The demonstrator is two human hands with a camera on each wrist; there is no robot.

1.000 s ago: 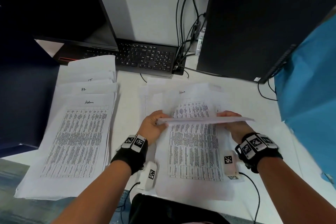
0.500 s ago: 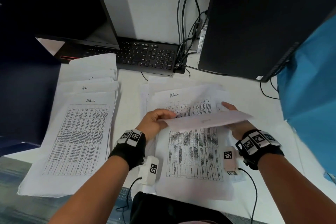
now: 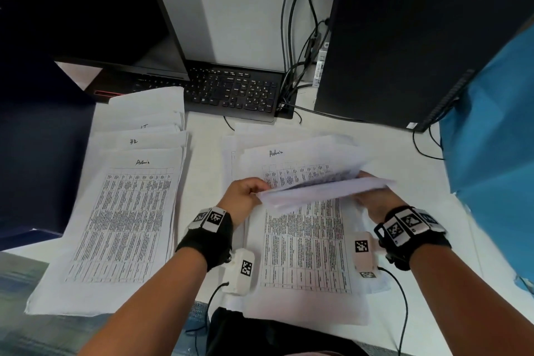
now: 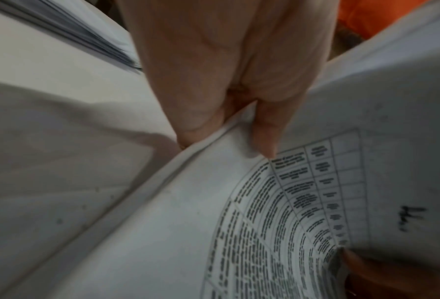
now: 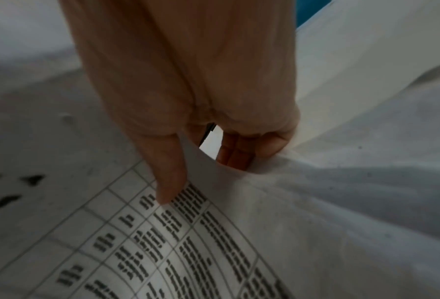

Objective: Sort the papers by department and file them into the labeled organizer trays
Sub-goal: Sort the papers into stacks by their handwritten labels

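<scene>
The left hand (image 3: 244, 195) and the right hand (image 3: 372, 201) are each pinching an opposite edge of a lifted sheet (image 3: 323, 192), thumb on one face and fingers curled behind, holding it nearly edge-on above the unsorted pile (image 3: 303, 254) at 6 o'clock on the table (image 3: 208, 136). That pile's top page is reading "Admin". At 9 o'clock three fanned stacks (image 3: 124, 211) are lying headed "Admin", "HR" and what is probably "IT", the writing being small. A keyboard (image 3: 237, 92) is sitting at 12 o'clock and a computer tower (image 3: 404, 46) at 2 o'clock.
</scene>
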